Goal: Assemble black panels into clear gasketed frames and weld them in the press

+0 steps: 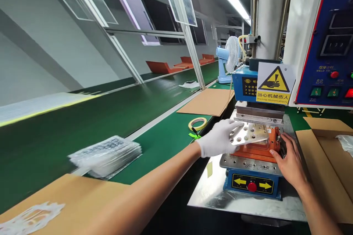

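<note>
My left hand (219, 137), in a white glove, is closed on the left end of a shiny metal plate (249, 134) with several round holes. The plate is slightly tilted over an orange fixture (256, 152) on the press bed (237, 162). Bare, my right hand (292, 159) grips the right end of the fixture, thumb at its front corner and fingers along its side. Beneath the raised press head, a metal bar (259, 114) lies just behind the plate. My left hand hides part of the fixture.
A red button (252, 186) sits on the press front, below the bed. Left are a yellow tape roll (198, 123), a stack of plastic-wrapped sheets (107, 156) and a green conveyor belt (91, 125). An open cardboard box (325, 165) stands at right; a blue fan (227, 58) stands behind.
</note>
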Action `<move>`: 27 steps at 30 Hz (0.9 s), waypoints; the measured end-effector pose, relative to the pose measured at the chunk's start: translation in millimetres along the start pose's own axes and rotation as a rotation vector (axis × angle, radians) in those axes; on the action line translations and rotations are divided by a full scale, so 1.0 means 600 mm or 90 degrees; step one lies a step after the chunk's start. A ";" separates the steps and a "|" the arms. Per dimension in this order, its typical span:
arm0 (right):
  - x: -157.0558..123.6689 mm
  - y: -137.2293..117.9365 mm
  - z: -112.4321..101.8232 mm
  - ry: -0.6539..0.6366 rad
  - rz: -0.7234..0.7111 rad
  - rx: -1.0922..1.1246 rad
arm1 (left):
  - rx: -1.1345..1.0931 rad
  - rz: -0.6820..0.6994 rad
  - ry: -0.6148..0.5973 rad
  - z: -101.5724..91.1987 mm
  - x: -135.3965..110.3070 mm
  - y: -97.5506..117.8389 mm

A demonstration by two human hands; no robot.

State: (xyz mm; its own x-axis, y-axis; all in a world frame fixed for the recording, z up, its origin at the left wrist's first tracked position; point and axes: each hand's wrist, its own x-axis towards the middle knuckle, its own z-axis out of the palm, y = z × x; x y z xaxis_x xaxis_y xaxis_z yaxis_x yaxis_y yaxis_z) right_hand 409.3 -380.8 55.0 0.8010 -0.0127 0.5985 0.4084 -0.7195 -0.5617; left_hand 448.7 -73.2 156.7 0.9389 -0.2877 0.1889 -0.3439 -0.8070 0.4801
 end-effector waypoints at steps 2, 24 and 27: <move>0.020 -0.018 -0.004 -0.043 -0.088 -0.012 | 0.019 0.007 0.023 -0.014 -0.062 -0.024; -0.045 -0.128 -0.062 -0.106 -0.125 0.033 | 0.096 -0.533 0.106 0.181 -0.209 -0.061; -0.110 -0.119 -0.079 -0.113 -0.083 0.028 | 0.086 -0.489 0.085 0.190 -0.202 -0.046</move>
State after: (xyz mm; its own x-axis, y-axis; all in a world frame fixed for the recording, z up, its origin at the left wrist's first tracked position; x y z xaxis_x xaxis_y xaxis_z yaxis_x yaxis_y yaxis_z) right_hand 306.7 -361.7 83.0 0.8031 0.2034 0.5601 0.5290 -0.6761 -0.5129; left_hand 346.1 -74.6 22.8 0.8999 0.4333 -0.0484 0.4133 -0.8126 0.4109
